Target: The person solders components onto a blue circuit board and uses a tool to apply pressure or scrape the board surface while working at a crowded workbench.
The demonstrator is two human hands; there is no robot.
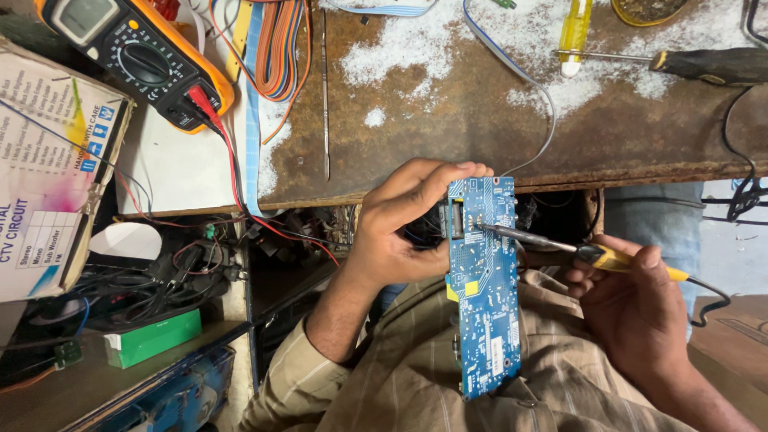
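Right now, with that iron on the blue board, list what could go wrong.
1. The yellow-handled soldering iron in the right hand has its tip on the long blue circuit board, close to the left hand fingers gripping the board's top: a slip might burn them.
2. The board rests over the striped shirt sleeve, not the rusty metal workbench, so it may wobble.

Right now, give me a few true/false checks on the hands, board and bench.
1. The left hand holds the blue circuit board by its upper end. True.
2. The right hand holds a pair of tweezers. False: it holds a yellow-handled soldering iron, tip on the board.
3. The multimeter sits at the bench's top left. True.
4. The board lies flat on the bench. False: it is held up over the person's lap.
5. A green box lies on the lower left shelf. True.
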